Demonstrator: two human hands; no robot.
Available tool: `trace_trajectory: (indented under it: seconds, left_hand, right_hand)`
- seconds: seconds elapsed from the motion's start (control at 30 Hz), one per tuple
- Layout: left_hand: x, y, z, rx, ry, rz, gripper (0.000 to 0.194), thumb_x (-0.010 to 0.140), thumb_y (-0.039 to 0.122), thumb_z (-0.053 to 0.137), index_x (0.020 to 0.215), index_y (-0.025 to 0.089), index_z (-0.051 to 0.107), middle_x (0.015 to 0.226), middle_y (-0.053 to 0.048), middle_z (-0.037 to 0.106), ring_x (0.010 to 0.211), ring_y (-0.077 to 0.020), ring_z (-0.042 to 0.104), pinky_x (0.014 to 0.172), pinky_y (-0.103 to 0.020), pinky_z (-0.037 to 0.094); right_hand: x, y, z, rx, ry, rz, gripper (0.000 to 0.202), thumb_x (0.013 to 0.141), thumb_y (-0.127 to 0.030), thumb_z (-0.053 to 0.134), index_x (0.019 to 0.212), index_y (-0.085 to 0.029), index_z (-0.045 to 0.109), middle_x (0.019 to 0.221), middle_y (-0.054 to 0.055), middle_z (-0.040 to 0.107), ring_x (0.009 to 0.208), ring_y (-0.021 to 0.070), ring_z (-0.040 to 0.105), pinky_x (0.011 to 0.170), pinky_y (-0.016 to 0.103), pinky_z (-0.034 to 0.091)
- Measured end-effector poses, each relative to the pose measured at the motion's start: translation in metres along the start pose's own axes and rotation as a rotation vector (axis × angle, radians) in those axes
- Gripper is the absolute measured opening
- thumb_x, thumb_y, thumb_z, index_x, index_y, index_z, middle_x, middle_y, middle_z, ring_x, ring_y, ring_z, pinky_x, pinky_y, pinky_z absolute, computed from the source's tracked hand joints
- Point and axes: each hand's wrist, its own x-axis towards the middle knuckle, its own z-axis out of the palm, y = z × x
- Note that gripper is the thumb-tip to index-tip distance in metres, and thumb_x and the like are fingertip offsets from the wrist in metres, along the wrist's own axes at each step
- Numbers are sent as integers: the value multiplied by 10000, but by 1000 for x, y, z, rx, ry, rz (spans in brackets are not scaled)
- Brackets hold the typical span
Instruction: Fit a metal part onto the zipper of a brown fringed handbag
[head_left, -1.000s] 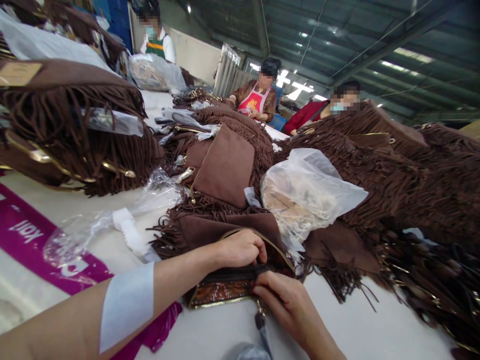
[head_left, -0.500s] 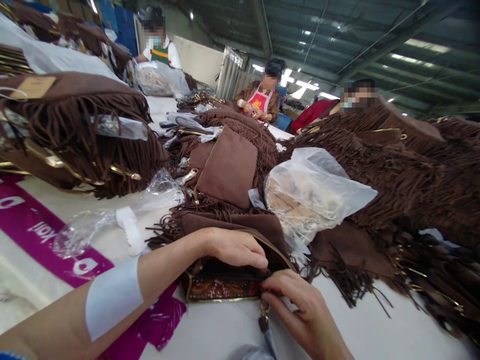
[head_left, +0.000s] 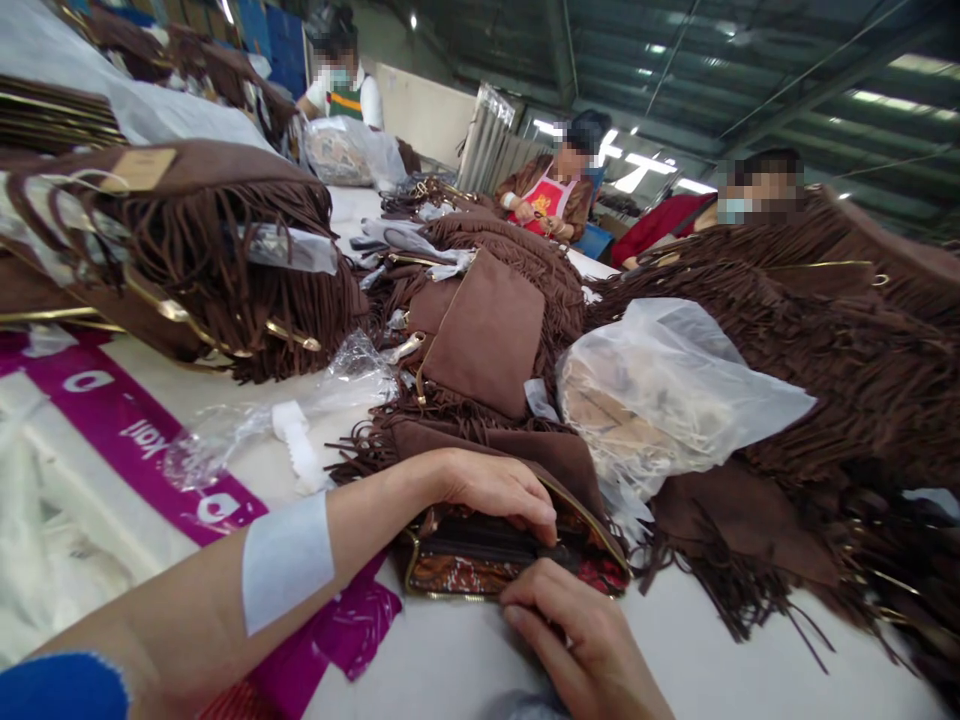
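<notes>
An open brown suede bag [head_left: 525, 445] with a gold zip edge and patterned lining lies in front of me, its mouth facing me. My left hand [head_left: 499, 490] reaches into the mouth from above, its fingers bent down at the dark inner zip; whether they pinch anything is hidden. A white patch covers part of that forearm. My right hand [head_left: 570, 620] is at the lower front edge of the opening, thumb and forefinger closed on the zipped rim.
Fringed bags [head_left: 217, 210] are piled at left, and a larger fringed heap [head_left: 847, 330] stands at right. A clear plastic bag [head_left: 667, 380] lies beyond my bag. Purple tape [head_left: 142, 430] crosses the white table [head_left: 442, 660]. Three people sit or stand beyond.
The view has shifted, moving the scene rightward. My right hand has moved left along the bag's front rim, and the mouth shows wider, with more lining visible.
</notes>
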Motion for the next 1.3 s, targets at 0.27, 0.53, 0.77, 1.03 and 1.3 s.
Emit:
trace_trajectory:
  seconds: [0.27,0.53,0.77,1.03,1.3]
  left_hand:
    - [0,0,2,-113,31,-38,215,860,225,505,818,137,697,913,-24,706,928,-148,633,912,-270,490]
    - [13,-13,8,-152,173,-75,179,755,108,479,762,137,655,800,-10,655,772,-125,613,782,-257,506]
    - [14,-11,7,-171,170,-100,223,698,55,439,741,132,644,788,-1,638,732,-103,608,779,-239,506]
    - [13,-12,7,-190,170,-94,216,684,64,452,743,141,645,805,2,639,767,-107,605,802,-240,510]
    - [11,-10,7,-151,178,-99,239,677,62,431,776,142,632,756,0,643,729,-110,632,744,-224,515]
  right_hand:
    - [-3,4,16,-350,-123,12,160,977,-144,453,919,-230,575,880,19,608,738,173,652,634,251,495]
    - [2,-4,19,-593,31,-74,284,1004,-153,317,816,-227,517,755,21,595,581,164,645,478,255,410]
    - [3,-3,25,-658,77,-74,293,943,-88,280,791,-230,487,734,23,573,519,167,603,447,282,319]
    - [2,2,21,-591,27,-68,258,923,-72,325,804,-223,497,749,22,580,536,173,610,458,276,361]
    - [-1,1,11,-305,57,-35,194,931,-117,364,816,-224,479,790,19,587,638,155,609,557,232,438]
